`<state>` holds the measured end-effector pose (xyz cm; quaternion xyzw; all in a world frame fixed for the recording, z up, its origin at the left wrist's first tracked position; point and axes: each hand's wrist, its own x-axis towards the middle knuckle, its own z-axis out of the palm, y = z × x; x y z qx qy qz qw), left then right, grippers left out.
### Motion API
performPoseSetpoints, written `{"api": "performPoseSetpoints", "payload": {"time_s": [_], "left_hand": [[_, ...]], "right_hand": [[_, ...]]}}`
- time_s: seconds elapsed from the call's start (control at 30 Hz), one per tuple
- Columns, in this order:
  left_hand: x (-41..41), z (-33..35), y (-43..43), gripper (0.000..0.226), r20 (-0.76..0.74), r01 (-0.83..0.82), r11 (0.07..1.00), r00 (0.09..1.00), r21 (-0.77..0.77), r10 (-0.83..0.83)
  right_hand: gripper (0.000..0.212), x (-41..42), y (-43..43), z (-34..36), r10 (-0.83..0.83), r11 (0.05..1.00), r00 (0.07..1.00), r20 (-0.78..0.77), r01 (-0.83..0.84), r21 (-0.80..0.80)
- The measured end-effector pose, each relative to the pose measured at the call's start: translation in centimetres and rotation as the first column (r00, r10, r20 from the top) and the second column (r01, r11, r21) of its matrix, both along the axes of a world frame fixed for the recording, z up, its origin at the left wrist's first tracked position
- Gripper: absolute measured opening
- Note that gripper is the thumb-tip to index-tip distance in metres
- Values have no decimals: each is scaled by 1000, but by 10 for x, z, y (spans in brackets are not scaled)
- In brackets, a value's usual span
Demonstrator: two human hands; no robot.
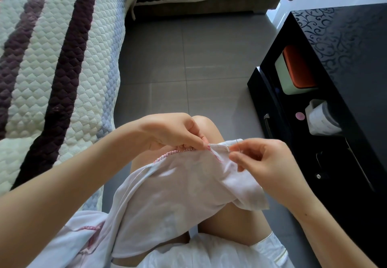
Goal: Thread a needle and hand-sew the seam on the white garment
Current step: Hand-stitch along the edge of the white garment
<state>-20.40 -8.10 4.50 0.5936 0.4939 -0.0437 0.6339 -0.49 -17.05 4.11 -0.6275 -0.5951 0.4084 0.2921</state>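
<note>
The white garment (178,186) lies draped over my knees, its top edge held up between both hands. A row of pink stitches (169,154) runs along that edge toward my left hand (173,131), which pinches the seam just past the last stitch. My right hand (263,163) pinches the thin needle (237,144) at the garment's edge, its tip poking up above the cloth. A loose length of pink thread (215,155) curves down over the fabric between the two hands.
A quilted striped sofa cover (52,68) lies at my left. A black glossy table (335,79) stands at the right, with an orange-lidded box (297,70) and a white roll (320,118) on its lower shelf. Grey floor tiles (188,58) stretch ahead.
</note>
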Motion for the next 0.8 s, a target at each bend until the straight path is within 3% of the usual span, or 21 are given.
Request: {"api": "performPoseSetpoints", "payload": {"time_s": [0.07, 0.17, 0.3, 0.57, 0.7, 0.8], "left_hand": [[0, -1, 0, 13, 0, -7, 1000, 1000, 0, 7], [0, 0, 0, 11, 19, -7, 1000, 1000, -27, 8], [-2, 0, 1, 20, 12, -9, 999, 1000, -37, 9], [-4, 1, 3, 55, -48, 46, 999, 998, 7, -46], [-1, 0, 1, 24, -17, 60, 997, 998, 44, -59], [0, 1, 0, 34, 5, 25, 999, 1000, 33, -25]], "right_hand": [[11, -13, -2, -3, -37, 995, 999, -21, 39, 95], [11, -34, -7, -16, -1, 967, 990, 142, -36, 252], [11, -45, -5, -25, -81, 911, 956, 282, -43, 410], [10, -43, -4, -28, -88, 907, 966, 245, -24, 420], [9, -41, -3, -28, -69, 919, 976, 205, -18, 395], [6, -39, -3, -29, -67, 946, 988, 138, 19, 323]]}}
